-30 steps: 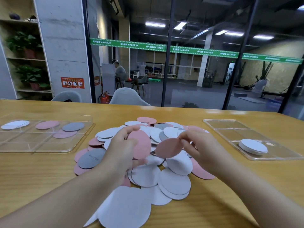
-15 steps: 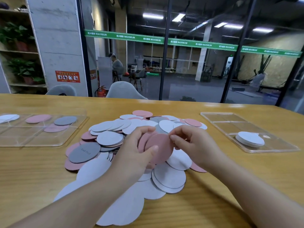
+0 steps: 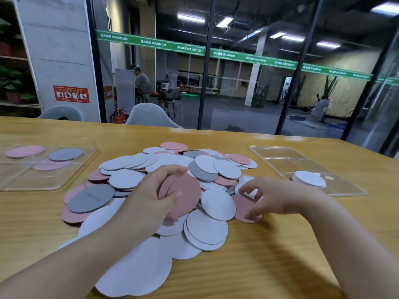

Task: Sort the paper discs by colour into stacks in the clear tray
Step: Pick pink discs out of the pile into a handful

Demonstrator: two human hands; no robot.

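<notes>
A: Pink discs are held by the left hand, fingers curled round them, over the pile at table centre.

B: Right hand, loosely curled, nothing gripped, at 3 o'clock over a pink disc. Edges should be squared before transfer to the left tray, at 9 o'clock.
</notes>
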